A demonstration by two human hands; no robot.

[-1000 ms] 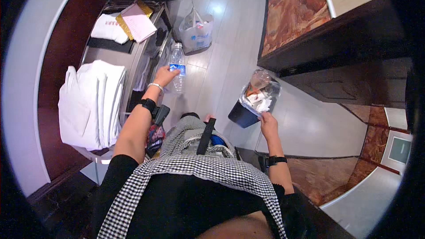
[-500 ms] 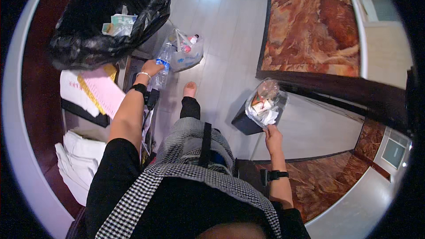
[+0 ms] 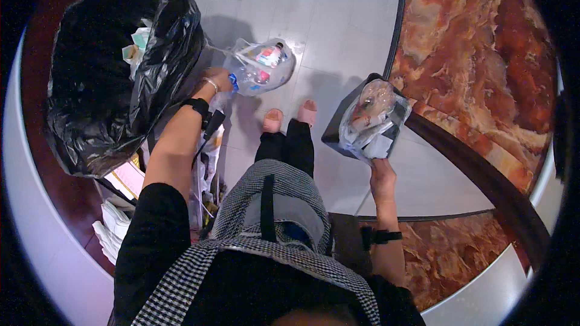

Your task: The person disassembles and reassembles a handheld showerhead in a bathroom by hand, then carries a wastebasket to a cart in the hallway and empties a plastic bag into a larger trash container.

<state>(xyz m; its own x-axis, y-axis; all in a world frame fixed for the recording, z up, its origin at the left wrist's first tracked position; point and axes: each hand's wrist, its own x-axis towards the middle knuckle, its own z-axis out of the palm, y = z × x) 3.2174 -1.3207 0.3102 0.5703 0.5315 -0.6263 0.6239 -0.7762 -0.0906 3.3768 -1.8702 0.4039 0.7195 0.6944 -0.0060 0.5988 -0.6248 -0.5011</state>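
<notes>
My left hand (image 3: 219, 81) is closed around a clear plastic bottle with a blue label (image 3: 234, 82); part of the bottle is hidden by the hand. Just beyond it, a white translucent plastic bag (image 3: 279, 78) hangs by its handles, with bottles showing inside. My right hand (image 3: 383, 176) grips the near rim of a small dark trash bin (image 3: 336, 130), fingers partly hidden under the edge. The bin is tilted. A clear liner and crumpled paper and plastic waste (image 3: 377, 115) fill its mouth.
A large bin lined with a black bag (image 3: 175, 24) stands at the left, holding a few papers (image 3: 138, 45). White folded cloths (image 3: 113, 226) lie on a shelf at the lower left. A brown marble-patterned surface (image 3: 471, 42) borders the pale floor (image 3: 344, 30) at the right.
I have stepped forward, and both feet now show. The large black-lined bin appears nearer. My left hand with the bottle is now beside the hanging bag; my right hand still holds the bin.
</notes>
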